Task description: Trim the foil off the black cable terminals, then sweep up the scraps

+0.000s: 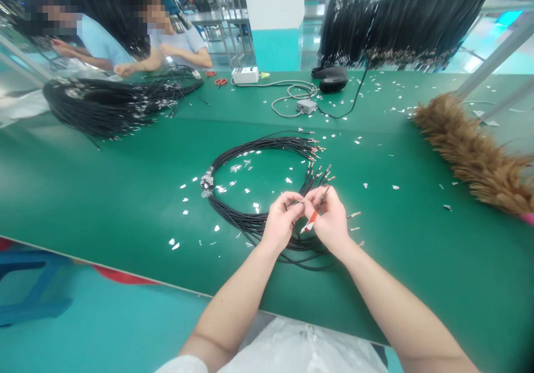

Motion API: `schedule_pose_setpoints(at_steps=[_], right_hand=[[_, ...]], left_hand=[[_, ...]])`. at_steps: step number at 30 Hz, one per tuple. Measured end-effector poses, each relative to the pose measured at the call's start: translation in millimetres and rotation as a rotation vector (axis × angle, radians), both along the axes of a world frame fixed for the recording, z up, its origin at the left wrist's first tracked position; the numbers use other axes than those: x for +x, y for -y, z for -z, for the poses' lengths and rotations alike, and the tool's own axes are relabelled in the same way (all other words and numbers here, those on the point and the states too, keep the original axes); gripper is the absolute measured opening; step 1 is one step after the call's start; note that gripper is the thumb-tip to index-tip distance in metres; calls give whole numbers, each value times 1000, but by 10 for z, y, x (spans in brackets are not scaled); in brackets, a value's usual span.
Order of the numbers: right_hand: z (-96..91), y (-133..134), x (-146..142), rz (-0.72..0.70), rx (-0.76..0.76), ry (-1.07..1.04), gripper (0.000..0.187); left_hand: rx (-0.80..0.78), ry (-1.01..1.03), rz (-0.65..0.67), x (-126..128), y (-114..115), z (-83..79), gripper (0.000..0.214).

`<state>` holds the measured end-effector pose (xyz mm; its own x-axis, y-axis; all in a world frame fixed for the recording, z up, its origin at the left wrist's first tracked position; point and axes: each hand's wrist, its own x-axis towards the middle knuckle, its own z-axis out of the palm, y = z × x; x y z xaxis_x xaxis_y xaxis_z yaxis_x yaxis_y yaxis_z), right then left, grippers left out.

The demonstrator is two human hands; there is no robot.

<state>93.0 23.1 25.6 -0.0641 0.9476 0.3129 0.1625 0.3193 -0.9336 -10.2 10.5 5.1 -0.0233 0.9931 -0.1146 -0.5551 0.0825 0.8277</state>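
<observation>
My left hand (pixel 283 217) is closed in a pinch on a thin black cable near its stripped end. Fingertips of my right hand (pixel 329 217) meet it there, pinching at the same end. Also in my right hand is a small red-handled tool (pixel 312 219), perhaps scissors; its shape is mostly hidden by the fingers. Beneath both hands lies a curved bundle of black cables (pixel 237 214), gathered on the left by a clear wrap (pixel 207 182). Bare copper-coloured ends (pixel 315 152) fan out at the right of the bundle.
White scraps (pixel 256 206) litter the green table (pixel 137 195). A larger cable bundle (pixel 100 103) lies back left near two seated people. Red scissors (pixel 221 82), a white box (pixel 245 75) and a black device (pixel 331 78) sit behind. A brown feather duster (pixel 471 150) lies right; cables (pixel 409 23) hang above.
</observation>
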Motion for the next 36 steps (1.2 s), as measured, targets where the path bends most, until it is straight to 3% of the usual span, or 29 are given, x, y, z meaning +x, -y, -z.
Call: schedule_pose_setpoints(at_steps=[4, 8, 12, 18, 22, 29, 32, 36], right_hand=[[15, 3, 26, 4, 1, 31, 16], [49, -10, 47, -3, 16, 87, 13], [131, -42, 24, -105, -118, 86, 16], [179, -65, 28, -260, -280, -9, 20], [134, -72, 84, -306, -226, 121, 12], [196, -133, 115, -163, 18, 265, 8], [198, -162, 108, -153, 53, 246, 12], [163, -237, 123, -227, 12, 168, 16]], left_hand=[[-1, 3, 4, -7, -17, -19, 20], [50, -40, -97, -5, -17, 8, 18], [143, -285, -223, -42, 8, 29, 15], [170, -568, -157, -225, 59, -190, 23], [167, -727, -118, -339, 52, -280, 12], [0, -467, 19, -445, 45, -119, 24], [-30, -391, 101, -491, 62, -85, 25], [-56, -227, 308, -536, 72, -68, 22]])
